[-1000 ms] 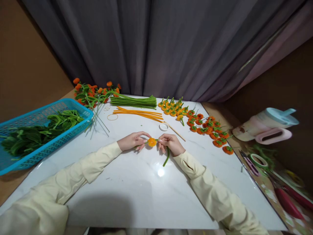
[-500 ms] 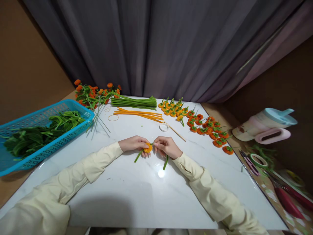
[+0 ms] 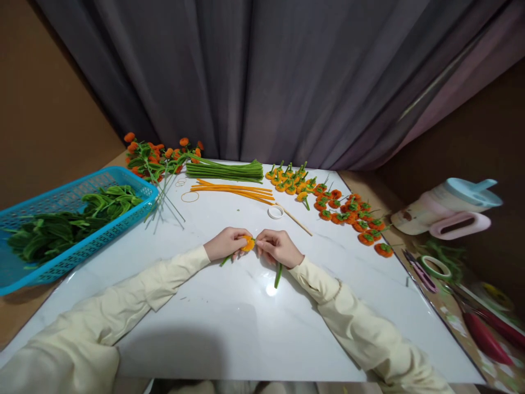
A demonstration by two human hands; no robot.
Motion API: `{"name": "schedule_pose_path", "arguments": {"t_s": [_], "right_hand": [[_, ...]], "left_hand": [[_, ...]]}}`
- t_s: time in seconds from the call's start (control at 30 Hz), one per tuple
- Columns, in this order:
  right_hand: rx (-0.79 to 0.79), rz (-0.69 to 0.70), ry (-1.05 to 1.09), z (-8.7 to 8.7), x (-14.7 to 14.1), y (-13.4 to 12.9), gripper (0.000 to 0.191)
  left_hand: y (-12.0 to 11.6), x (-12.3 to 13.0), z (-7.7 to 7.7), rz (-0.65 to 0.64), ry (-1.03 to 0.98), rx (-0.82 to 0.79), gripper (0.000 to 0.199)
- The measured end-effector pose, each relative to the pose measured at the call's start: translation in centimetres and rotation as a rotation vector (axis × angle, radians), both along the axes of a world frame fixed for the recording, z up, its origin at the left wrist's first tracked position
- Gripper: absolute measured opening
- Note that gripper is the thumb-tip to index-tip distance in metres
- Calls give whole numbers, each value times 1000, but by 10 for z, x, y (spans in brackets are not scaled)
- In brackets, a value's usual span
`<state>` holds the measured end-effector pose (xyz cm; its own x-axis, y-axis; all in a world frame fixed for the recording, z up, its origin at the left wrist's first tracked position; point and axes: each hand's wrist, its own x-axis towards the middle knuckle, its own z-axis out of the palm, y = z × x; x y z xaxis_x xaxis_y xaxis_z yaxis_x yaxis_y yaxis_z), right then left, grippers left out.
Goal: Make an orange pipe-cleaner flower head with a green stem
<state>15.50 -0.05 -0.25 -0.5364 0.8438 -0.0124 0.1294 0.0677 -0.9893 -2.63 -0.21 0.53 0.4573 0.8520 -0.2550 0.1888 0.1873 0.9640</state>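
Over the middle of the white table, my left hand (image 3: 228, 243) pinches a yellow-orange pipe-cleaner flower (image 3: 248, 244) between thumb and fingers. My right hand (image 3: 280, 248), just beside it, is closed on a green pipe cleaner (image 3: 278, 275). One end of that stem hangs below the right palm; a bit of green shows between the fingertips and the flower. Another green end sticks out under the left hand. How the green pieces join the flower is hidden by the fingers.
Green pipe cleaners (image 3: 225, 171) and orange ones (image 3: 233, 191) lie ahead. Yellow flowers (image 3: 290, 190) and orange-red flowers (image 3: 361, 226) spread to the right, near a tumbler (image 3: 447, 205). A blue basket (image 3: 123, 174) of leaves stands left. A white ring (image 3: 275, 212) lies by a thin stick (image 3: 297, 221).
My left hand has turned slightly around the flower, and the green end beneath it now shows less. The right hand keeps its pinch almost in the same place.
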Motion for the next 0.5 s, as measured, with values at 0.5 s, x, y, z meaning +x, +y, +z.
{"name": "schedule_pose_path", "arguments": {"t_s": [0.5], "right_hand": [[1116,-336,-419,12,-5,-16,17]], "left_hand": [[6,5,6,214,-225,-228,14]]}}
